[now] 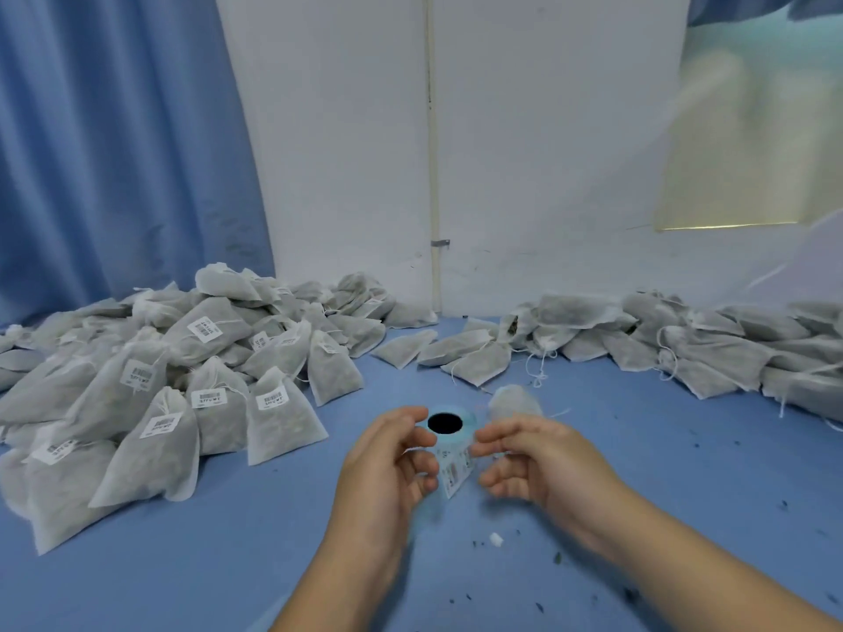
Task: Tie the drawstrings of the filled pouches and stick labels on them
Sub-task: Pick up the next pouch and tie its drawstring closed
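Both forearms are stretched in from 6 and 5 o'clock over the blue table [661, 458], wrists turned inward so that the hands meet just below the picture's centre. The label roll [444, 424], dark core facing up, is gripped by the left hand [392, 458], fingers curled round its side. A strip of printed labels [456, 472] is seen hanging from the roll between the hands. The right hand [538, 458] is held half-curled, fingertips toward that strip; through motion blur it cannot be told whether anything is pinched. A blurred pouch [515, 399] is seen just beyond it. Heaped at 9 o'clock are labelled pouches [150, 385]; at 2 o'clock, unlabelled pouches [684, 344].
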